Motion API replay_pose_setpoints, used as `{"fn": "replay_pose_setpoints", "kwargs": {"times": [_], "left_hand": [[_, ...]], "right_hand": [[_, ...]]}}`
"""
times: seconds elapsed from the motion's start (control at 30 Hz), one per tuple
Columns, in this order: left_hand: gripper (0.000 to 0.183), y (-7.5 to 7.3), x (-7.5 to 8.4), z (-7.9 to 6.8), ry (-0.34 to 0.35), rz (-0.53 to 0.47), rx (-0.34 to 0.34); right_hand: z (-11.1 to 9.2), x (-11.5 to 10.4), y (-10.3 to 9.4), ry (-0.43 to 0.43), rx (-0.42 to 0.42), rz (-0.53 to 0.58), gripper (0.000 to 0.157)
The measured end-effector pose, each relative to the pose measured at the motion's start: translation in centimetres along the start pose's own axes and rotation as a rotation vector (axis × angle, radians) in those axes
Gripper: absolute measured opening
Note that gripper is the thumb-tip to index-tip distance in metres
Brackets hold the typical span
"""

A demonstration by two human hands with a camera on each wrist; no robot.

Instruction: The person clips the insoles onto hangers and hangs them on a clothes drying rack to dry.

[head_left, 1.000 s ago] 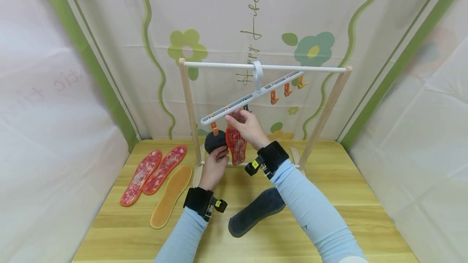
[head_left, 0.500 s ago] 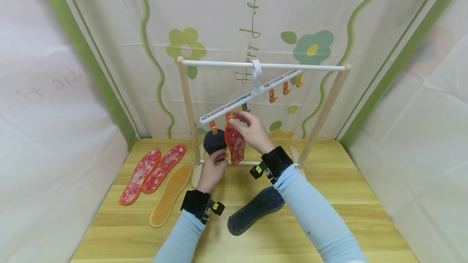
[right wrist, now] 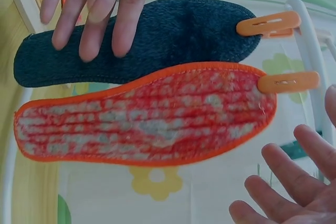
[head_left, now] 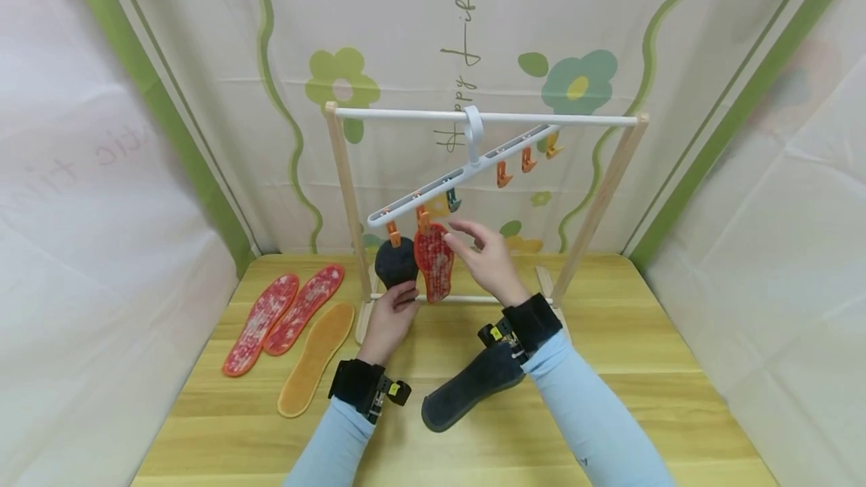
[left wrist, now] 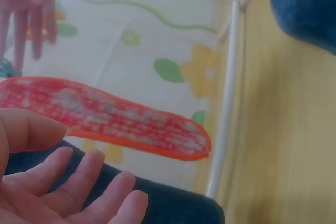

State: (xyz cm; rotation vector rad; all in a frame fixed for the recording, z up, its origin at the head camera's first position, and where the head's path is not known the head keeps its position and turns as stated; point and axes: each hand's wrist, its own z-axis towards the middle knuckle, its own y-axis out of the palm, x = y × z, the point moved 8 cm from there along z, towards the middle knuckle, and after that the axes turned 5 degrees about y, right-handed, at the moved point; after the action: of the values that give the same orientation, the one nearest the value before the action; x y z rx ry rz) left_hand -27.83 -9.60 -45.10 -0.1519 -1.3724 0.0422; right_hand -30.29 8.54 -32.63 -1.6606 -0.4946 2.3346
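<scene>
Two orange clips (head_left: pixel 394 236) suspend a red-patterned insole (head_left: pixel 434 265) and dark insole (head_left: pixel 395 261) from the hanger (head_left: pixel 401 207). Left hand (head_left: pixel 389 323) and right hand (head_left: pixel 491 264), fingers loosely extended, grip nothing; withdrawing slowly should limit swinging.

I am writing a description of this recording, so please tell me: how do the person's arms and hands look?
The left hand and right hand wear no gloves. The left sleeve and right sleeve are light blue; the right one has a small dark mark. The left wristband and right wristband are wide and black, each with a small black device bearing a yellow patch.
</scene>
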Motion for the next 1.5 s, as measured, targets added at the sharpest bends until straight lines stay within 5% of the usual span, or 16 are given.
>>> {"fn": "replay_pose_setpoints", "kwargs": {"times": [0.53, 0.87, 1.2, 1.5], "left_hand": [[0.037, -2.2, 0.8, -3.8, 0.034, 0.086, -0.006], [0.035, -3.1, -0.8, -6.4, -0.04, 0.165, -0.008], [0.034, -2.3, -3.0, -8.9, -0.115, 0.198, -0.059], [0.032, -0.3, -4.9, -9.5, -0.123, 0.199, -0.132]], "right_hand": [[-8.5, 6.6, -4.7, 0.168, 0.072, 0.026, 0.038], [-13.6, 11.7, -6.0, 0.286, 0.107, -0.031, 0.04], [-17.5, 14.3, -7.1, 0.342, 0.152, -0.102, 0.036], [-20.9, 16.1, -7.3, 0.488, 0.14, -0.112, 0.042]]}}
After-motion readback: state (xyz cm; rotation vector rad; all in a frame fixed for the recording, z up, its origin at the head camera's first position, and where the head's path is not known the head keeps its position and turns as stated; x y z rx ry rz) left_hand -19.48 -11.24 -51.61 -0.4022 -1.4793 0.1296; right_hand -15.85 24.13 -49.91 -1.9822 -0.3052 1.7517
